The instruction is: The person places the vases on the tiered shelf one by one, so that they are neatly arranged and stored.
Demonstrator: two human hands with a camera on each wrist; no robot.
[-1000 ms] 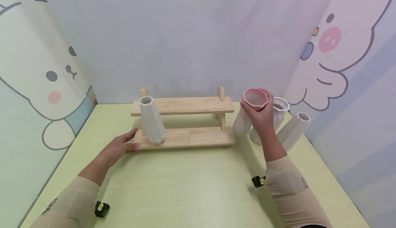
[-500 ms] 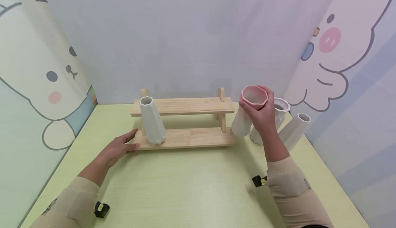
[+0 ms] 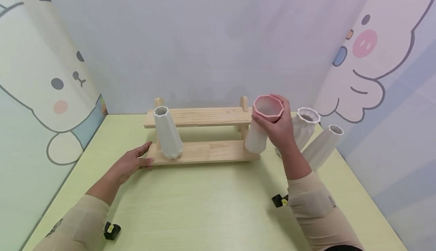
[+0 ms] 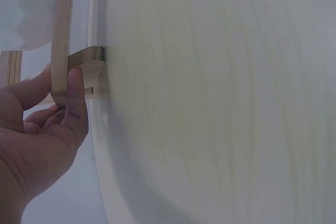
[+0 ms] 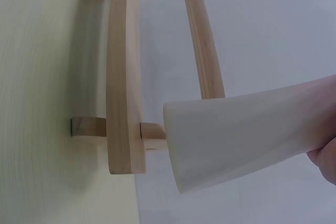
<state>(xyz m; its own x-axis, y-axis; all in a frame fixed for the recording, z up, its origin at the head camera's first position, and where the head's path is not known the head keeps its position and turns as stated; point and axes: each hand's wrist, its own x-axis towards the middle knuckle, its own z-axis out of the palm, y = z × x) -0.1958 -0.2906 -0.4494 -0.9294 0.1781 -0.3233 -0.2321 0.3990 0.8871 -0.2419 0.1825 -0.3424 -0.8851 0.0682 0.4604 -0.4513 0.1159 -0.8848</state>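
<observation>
Pink-rimmed vase [image 3: 257,138] aloft: at left, a person's left hand [image 3: 130,162] pinches the end of the lower shelf [image 3: 211,153], where a white vase [image 3: 167,133] stands; at right, the right hand's [image 3: 280,130] fingers grasp the pink-rimmed vase just above the shelf's other end, near a scalloped vase [image 3: 302,127] and a slim vase [image 3: 321,148] on the worktop [image 3: 204,205]. Shelving appears the step in hand; next calls for lowering it flat.

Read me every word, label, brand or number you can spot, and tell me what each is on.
No readable text: none on the pink-rimmed vase, the wooden rack or the backdrop.
Left-sleeve mark: too small and unclear to read, if it is writing at all.
Right-sleeve mark: the same.
</observation>
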